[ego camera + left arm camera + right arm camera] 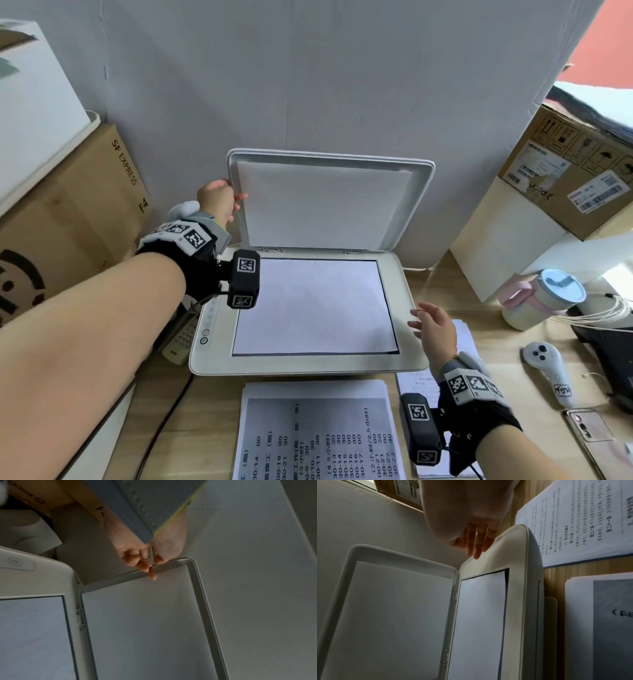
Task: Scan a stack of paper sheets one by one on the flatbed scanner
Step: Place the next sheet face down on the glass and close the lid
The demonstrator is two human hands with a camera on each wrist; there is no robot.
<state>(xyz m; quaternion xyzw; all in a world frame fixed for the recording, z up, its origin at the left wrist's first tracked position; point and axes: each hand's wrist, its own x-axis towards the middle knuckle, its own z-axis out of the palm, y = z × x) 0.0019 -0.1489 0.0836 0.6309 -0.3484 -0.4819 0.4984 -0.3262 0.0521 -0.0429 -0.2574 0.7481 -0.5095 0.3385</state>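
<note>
A white flatbed scanner (406, 301) sits on the wooden desk with its lid (322, 202) raised against the wall. A blank-side-up sheet (315, 308) covers the glass. My left hand (219, 202) pinches the lid's left edge (171, 563), fingers (150, 573) in front and thumb behind. My right hand (435, 325) hovers with straight fingers (476, 545) over the scanner's right rim (518, 561); contact is unclear. A stack of printed sheets (315, 431) lies in front of the scanner. A second printed pile (573, 527) lies right of the scanner.
Cardboard boxes (78, 212) stand stacked at the left, more boxes (565, 178) at the right. A lidded cup (541, 298), a white controller (548, 370), a phone (589, 428) and cables (603, 311) fill the desk's right side. A remote (181, 339) lies left of the scanner.
</note>
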